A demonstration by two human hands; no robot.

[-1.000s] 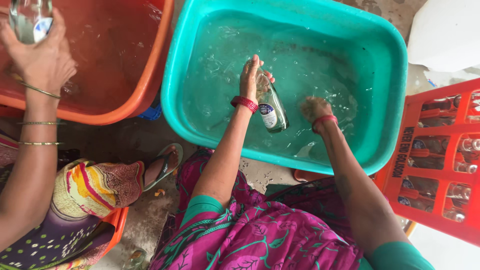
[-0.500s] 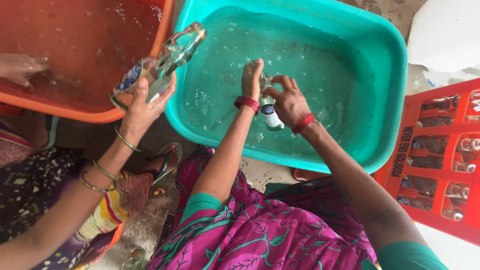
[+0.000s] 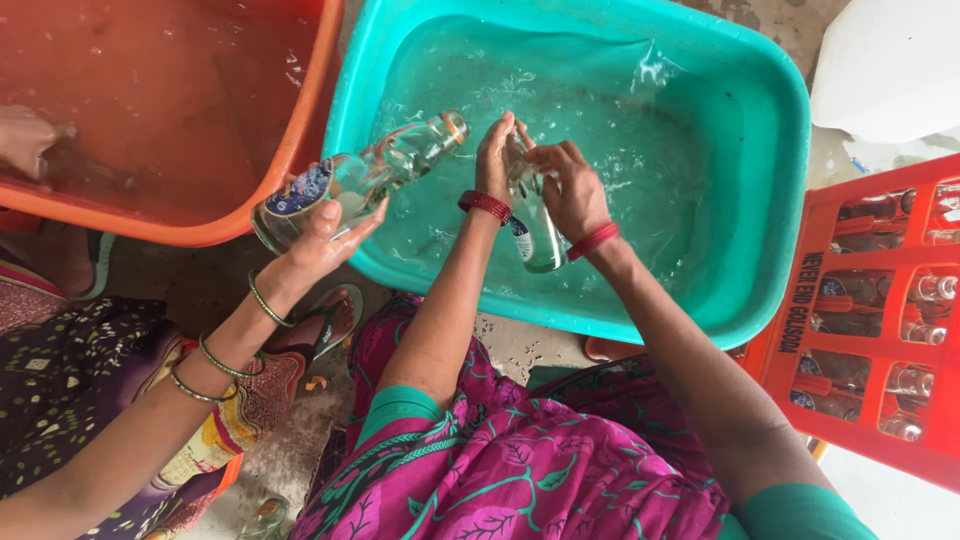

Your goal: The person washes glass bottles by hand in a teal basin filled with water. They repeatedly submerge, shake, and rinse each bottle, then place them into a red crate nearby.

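My left hand and my right hand both grip a clear glass bottle with a blue and white label, held above the water in a teal tub. The left hand is at the bottle's upper part, the right hand wraps its side. A co-worker's hand on the left reaches over the teal tub's rim, holding a second clear glass bottle tilted with its mouth toward the water.
An orange tub of water sits at the upper left, with another hand of the co-worker in it. A red crate of glass bottles stands at the right. A white object lies beyond it.
My right hand came out of the water and onto the bottle, which rose upright. The co-worker's hand swung a bottle from the orange tub to the teal tub's rim.
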